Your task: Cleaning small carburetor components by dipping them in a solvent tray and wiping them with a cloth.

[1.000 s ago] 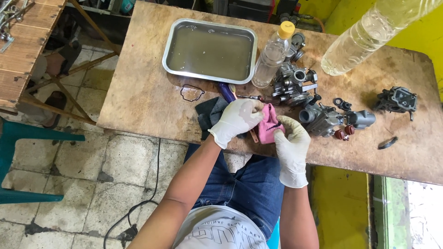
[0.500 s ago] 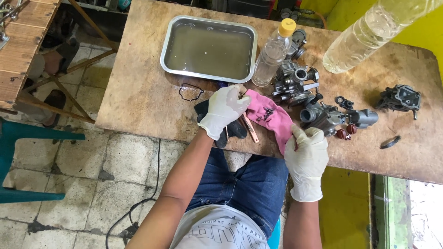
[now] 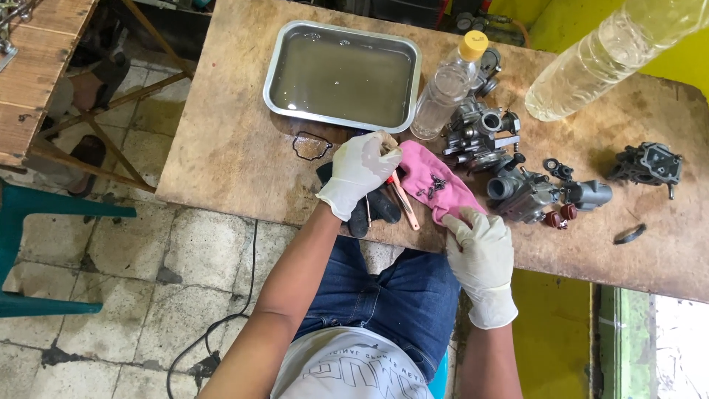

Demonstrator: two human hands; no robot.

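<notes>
Fingers [image 3: 461, 222] of your right hand [image 3: 481, 251] pinched the near edge of the pink rag [image 3: 436, 185]; your left hand [image 3: 358, 171] was clenched on a small pale object at its far end.

You had the rag spread flat on the table [image 3: 221, 148], with small dark parts [image 3: 427, 189] loose on top, a carburetor [image 3: 521, 193] just beside it and a tray [image 3: 341, 74] of liquid beyond. I judged the risk plain: if you tugged or lifted that edge, those parts could slide off, roll over the table's near edge and vanish onto the floor.
</notes>
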